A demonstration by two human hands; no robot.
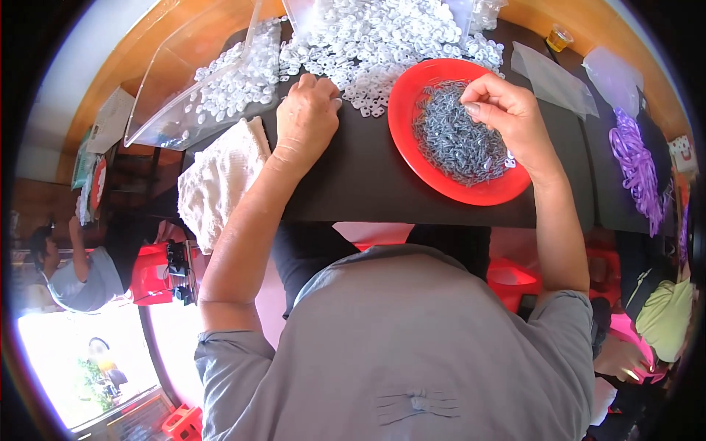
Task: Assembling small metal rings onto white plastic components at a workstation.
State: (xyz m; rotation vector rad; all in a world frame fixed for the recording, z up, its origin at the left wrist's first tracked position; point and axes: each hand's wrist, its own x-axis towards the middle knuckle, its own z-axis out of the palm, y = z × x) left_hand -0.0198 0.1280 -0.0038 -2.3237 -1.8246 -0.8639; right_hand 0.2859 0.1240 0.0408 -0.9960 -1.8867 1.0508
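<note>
My right hand (507, 114) is over a red plate (401, 110), thumb and forefinger pinched together at the heap of small grey screws (456, 140) in it. Whatever is between those fingertips is too small to make out. My left hand (307, 114) rests closed near the dark table's (353, 173) far side, its curled fingers hiding anything inside. Just beyond it spreads a large pile of small white plastic pieces (360, 55), some with holes. A couple of white pieces (510, 159) lie on the plate's right edge.
A clear plastic bin (165, 88) leans at the left, with white pieces by it. A cream cloth (220, 176) hangs over the table edge by my left forearm. Right: a clear plastic sheet (551, 77), a purple ribbon bundle (634, 169), a small yellow cup (559, 38). Other people sit at both sides.
</note>
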